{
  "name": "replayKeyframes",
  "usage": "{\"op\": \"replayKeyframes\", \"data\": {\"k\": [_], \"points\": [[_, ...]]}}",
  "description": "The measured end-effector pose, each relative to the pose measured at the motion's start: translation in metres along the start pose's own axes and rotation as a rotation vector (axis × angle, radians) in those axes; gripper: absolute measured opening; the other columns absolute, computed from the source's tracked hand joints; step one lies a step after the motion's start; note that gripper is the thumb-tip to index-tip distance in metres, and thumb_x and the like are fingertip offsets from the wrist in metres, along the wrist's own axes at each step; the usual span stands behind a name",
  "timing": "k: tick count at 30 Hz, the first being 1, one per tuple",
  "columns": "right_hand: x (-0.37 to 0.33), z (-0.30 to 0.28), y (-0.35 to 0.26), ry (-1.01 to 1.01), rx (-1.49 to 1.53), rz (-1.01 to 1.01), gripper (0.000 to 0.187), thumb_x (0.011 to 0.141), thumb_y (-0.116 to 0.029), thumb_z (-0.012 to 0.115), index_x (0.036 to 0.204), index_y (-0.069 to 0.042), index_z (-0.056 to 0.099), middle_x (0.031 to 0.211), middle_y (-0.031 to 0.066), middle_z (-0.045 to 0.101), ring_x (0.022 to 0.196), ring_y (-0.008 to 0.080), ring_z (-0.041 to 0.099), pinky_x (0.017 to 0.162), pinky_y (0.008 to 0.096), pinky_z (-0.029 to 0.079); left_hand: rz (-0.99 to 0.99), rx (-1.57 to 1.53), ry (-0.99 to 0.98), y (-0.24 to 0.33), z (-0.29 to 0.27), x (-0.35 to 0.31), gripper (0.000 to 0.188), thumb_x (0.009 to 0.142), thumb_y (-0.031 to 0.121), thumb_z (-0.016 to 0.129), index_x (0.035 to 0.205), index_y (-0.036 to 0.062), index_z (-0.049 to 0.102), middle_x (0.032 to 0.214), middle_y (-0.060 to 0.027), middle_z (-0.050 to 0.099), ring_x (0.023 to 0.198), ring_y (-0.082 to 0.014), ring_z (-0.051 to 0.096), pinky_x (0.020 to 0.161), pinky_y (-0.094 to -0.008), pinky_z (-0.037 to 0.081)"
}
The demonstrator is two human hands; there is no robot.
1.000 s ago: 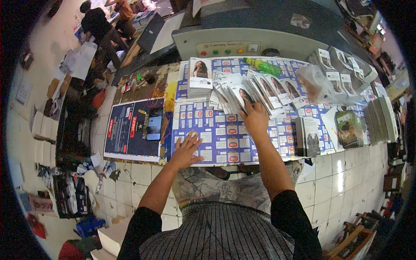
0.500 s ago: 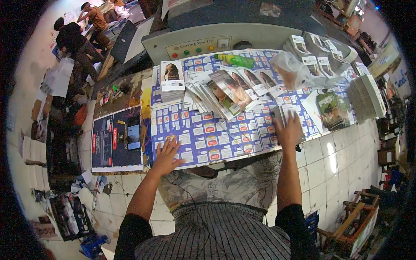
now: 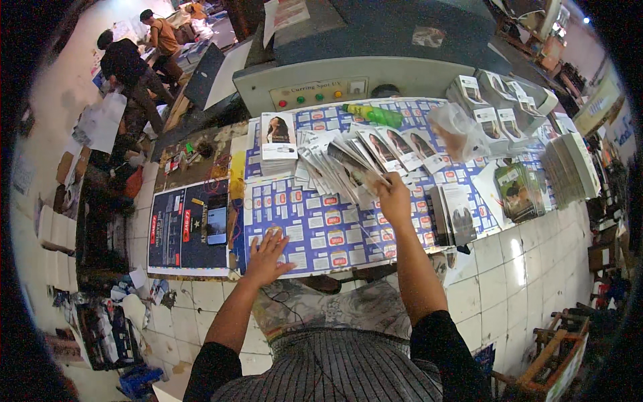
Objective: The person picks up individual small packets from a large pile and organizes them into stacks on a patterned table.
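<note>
While the left hand [image 3: 268, 249] lies flat and open on the sheet [image 3: 315, 228], the right hand [image 3: 392, 197], pinching a card from the fanned cards [image 3: 348, 164] ahead of it, could drag neighbours out of order.

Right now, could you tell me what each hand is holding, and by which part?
The right hand grips a printed leaflet of the fanned row, apparently by its near end; the grip is too small to confirm. The left hand holds nothing, lying flat on the blue printed sheet.

1. The blue printed sheet [image 3: 315, 231] on the counter lies bare between the hands.
2. Fanned leaflets [image 3: 348, 161] crowd the middle.
3. Booklet stacks [image 3: 569, 167] and a green bottle [image 3: 374, 115] block the right and rear.
</note>
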State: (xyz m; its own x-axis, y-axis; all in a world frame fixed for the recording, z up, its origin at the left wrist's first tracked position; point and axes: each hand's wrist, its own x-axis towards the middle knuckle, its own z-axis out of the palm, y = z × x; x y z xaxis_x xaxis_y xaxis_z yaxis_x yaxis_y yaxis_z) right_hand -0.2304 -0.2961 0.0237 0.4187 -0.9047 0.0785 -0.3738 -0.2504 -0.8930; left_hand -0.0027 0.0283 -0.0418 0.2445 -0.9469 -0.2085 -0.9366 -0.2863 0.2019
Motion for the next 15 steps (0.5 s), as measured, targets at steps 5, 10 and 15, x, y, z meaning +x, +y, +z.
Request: {"op": "replayKeyframes", "data": {"k": [5, 10, 15], "points": [[0.012, -0.041, -0.01, 0.174, 0.329, -0.204, 0.04, 0.091, 0.006, 0.053, 0.129, -0.001, 0.06, 0.1, 0.0148, 0.074, 0.082, 0.0227, 0.072, 0.078, 0.0317, 0.054, 0.038, 0.009, 0.093, -0.007, 0.005, -0.002, 0.082, 0.09, 0.066, 0.056, 0.152, 0.0155, 0.039, 0.164, -0.0112, 0.022, 0.153, -0.0307, 0.014, 0.119, -0.0608, 0.007], [-0.009, -0.015, -0.039, 0.24, -0.532, -0.672, 0.043, 0.087, 0.005, 0.052, 0.127, -0.007, 0.064, 0.117, 0.0172, 0.066, 0.097, 0.0346, 0.065, 0.084, 0.0402, 0.053, 0.032, -0.006, 0.055, -0.004, -0.001, 0.003, 0.085, 0.088, 0.066, 0.059, 0.153, 0.0151, 0.037, 0.164, -0.0113, 0.022, 0.153, -0.0314, 0.014, 0.118, -0.0613, 0.007], [-0.037, 0.04, -0.018, 0.002, -0.568, -0.534, 0.053, 0.08, 0.003, 0.057, 0.13, -0.011, 0.062, 0.124, 0.0146, 0.063, 0.105, 0.0365, 0.061, 0.094, 0.0444, 0.049, 0.035, -0.002, 0.071, -0.001, -0.001, 0.001, 0.081, 0.091, 0.067, 0.054, 0.152, 0.0162, 0.039, 0.164, -0.0106, 0.023, 0.153, -0.0302, 0.015, 0.118, -0.0615, 0.009]]}}
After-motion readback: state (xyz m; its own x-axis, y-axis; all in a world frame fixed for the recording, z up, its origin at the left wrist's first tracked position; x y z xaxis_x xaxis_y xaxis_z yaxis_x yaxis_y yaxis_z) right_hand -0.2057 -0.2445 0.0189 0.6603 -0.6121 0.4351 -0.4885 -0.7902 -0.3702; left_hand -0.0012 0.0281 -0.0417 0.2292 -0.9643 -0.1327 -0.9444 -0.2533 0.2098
